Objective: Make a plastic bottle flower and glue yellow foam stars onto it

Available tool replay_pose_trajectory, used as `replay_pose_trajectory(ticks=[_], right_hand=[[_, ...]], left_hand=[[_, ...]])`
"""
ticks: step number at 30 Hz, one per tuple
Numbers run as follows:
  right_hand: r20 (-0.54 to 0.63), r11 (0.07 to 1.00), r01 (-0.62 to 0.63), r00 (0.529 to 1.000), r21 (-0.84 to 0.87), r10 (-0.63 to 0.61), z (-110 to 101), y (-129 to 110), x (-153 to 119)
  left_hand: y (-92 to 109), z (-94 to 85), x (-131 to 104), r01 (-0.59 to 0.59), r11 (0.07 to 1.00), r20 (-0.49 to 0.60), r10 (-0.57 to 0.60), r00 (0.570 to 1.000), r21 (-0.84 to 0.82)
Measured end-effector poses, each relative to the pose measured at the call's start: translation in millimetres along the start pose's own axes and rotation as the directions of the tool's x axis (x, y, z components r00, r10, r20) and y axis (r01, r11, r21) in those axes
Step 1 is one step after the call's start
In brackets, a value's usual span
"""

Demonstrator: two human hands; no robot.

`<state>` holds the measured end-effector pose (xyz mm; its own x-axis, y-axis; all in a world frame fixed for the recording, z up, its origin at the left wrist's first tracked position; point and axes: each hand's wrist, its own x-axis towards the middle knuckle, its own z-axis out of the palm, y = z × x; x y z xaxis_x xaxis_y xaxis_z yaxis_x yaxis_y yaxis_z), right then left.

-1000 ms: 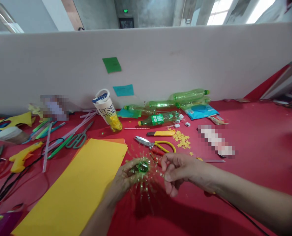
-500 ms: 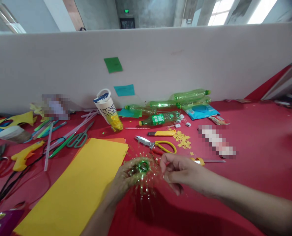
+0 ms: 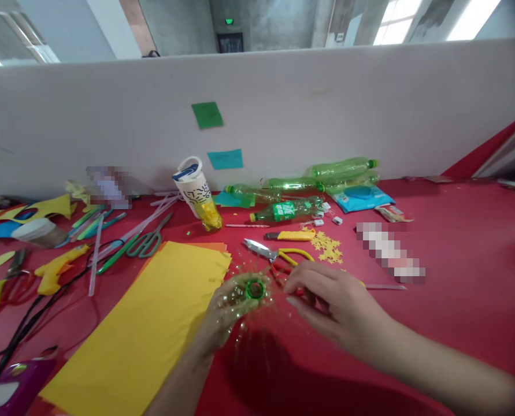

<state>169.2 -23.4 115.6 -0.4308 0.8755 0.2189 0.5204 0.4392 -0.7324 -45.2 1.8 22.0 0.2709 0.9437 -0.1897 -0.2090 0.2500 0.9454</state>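
Left hand: grip closed round a cut green bottle top, ring-shaped mouth turned up to the viewer. Held by the neck side, presumably so the clear strips fan out and can be reached. Right hand: just right of the left grip, fingers curled beside the strips; can't tell if it pinches one, strips too thin and blurred. Bottle top sits between the hands, above the red desk, likely for working room.

Scissors lie open just beyond the grip, red-handled tool nearer, partly hidden by the right hand; within easy reach, it seems. Craft knife and yellow stars farther out. Yellow paper under and left of the left arm. Bottles lie sideways well beyond, probably parked out of the way.
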Motion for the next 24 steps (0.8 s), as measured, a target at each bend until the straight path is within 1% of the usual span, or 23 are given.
replay_pose_trajectory(ticks=[1,3,5,9,14,17,24], right_hand=[[-0.036,0.996,0.067,0.997,-0.056,-0.069,1,-1,0],[-0.078,0.981,0.135,0.986,-0.137,-0.146,4,-4,0],[-0.092,0.97,0.156,0.98,-0.186,-0.175,8,-8,2],[-0.077,0.954,0.197,0.973,-0.225,-0.218,14,-13,5],[-0.121,0.948,0.206,0.963,-0.244,-0.24,18,-13,3],[-0.137,0.949,0.194,0.963,-0.25,-0.233,21,-11,2],[-0.167,0.943,0.162,0.962,-0.292,-0.217,26,-10,3]], left_hand=[[0,0.4,0,-0.012,1.0,0.002,0.012,1.0,-0.017],[0,1.2,0,-0.021,0.999,0.022,0.022,1.0,-0.038],[0,1.5,1,-0.022,0.999,0.031,0.023,0.999,-0.048],[-2,-0.2,1,-0.017,0.999,0.041,0.018,0.999,-0.032],[-4,-2.8,0,-0.024,0.998,0.055,0.027,0.998,-0.05],[-4,-1.6,0,-0.025,0.997,0.055,0.029,0.998,-0.072],[-2,2.7,0,-0.011,1.0,0.008,0.011,1.0,0.01]])
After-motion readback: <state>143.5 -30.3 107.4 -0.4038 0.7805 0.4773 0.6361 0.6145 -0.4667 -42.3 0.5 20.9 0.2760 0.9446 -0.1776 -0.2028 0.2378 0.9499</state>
